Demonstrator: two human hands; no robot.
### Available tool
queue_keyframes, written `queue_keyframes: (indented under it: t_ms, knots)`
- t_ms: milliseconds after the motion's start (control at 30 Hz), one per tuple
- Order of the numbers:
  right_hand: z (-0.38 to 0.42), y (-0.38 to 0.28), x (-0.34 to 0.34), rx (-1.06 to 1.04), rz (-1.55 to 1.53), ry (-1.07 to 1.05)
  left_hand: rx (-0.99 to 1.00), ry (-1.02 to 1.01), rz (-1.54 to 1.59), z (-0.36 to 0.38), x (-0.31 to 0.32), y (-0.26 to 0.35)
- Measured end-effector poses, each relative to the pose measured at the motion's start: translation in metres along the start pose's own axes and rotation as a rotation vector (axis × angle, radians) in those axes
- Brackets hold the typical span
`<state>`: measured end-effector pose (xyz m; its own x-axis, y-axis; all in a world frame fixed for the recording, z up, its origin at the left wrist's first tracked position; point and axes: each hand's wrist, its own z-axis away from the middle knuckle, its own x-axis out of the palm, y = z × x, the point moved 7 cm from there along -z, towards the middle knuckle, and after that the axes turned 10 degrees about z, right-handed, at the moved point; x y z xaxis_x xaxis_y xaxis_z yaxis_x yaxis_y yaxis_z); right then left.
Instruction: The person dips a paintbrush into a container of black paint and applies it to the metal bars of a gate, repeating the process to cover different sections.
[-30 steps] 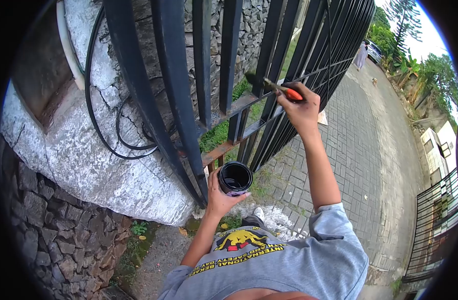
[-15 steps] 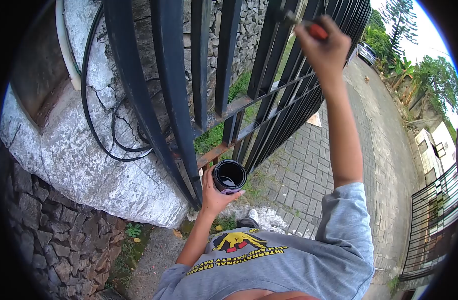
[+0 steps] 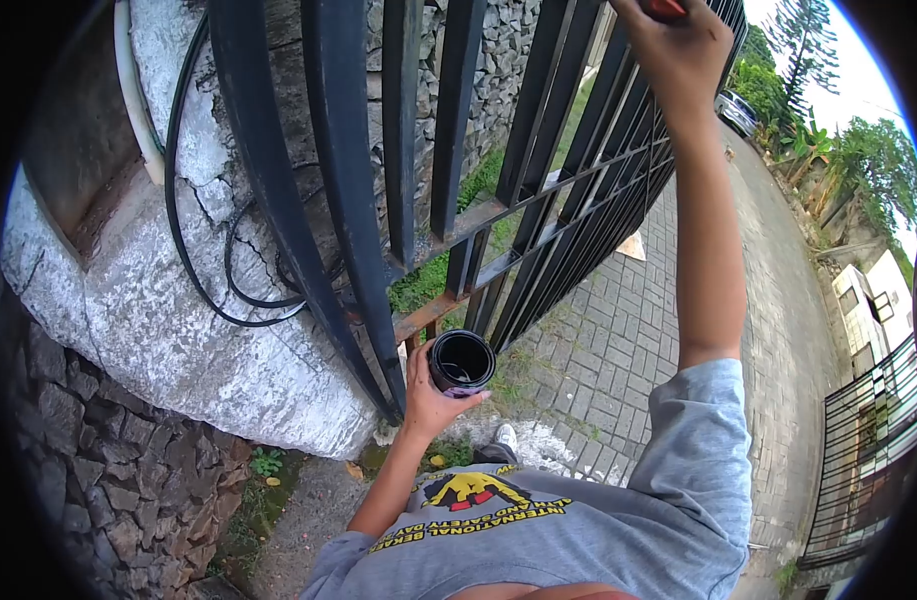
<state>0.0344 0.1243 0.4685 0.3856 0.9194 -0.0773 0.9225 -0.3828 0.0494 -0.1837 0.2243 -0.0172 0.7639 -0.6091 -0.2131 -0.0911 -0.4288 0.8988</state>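
Note:
My left hand [image 3: 430, 396] is wrapped round a can [image 3: 461, 362] with dark liquid inside, its open mouth facing up, low beside the gate. High up at the top edge of the view, my right hand [image 3: 681, 40] grips a red-handled tool [image 3: 664, 9]; the far end of the tool is out of view. Behind and around both hands stands the black metal gate [image 3: 343, 150] with tall upright bars. Its crossbar [image 3: 478, 215] shows rusty and grey patches.
A black hose [image 3: 178, 225] loops over the whitish rock [image 3: 218, 350] on the left. Rough stonework [image 3: 118, 470] fills the lower left. Right of the gate runs a paved driveway [image 3: 618, 330], with a parked car [image 3: 736, 112] far off and another barred gate [image 3: 873, 440] at the right.
My right hand has moved up and to the right with the red-handled tool, now partly out of view. The can in my left hand is nearly where it was, slightly lower.

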Motion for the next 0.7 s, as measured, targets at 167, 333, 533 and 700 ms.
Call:
queue_keyframes:
  t_ms: [167, 333, 533, 700]
  knots:
    - [0.092, -0.014, 0.014, -0.123, -0.114, -0.249, 0.013, -0.004, -0.009, 0.003, -0.004, -0.003]
    - [0.139, -0.014, 0.026, -0.076, -0.096, -0.451, 0.0, 0.001, -0.016, 0.004, -0.006, -0.011]
    - [0.011, -0.004, -0.006, -0.017, 0.01, 0.02, -0.03, -0.025, 0.014, 0.0, -0.001, -0.005]
    - [0.076, -0.021, 0.002, -0.145, 0.037, -0.075, 0.005, -0.007, 0.012, 0.001, -0.005, -0.004]
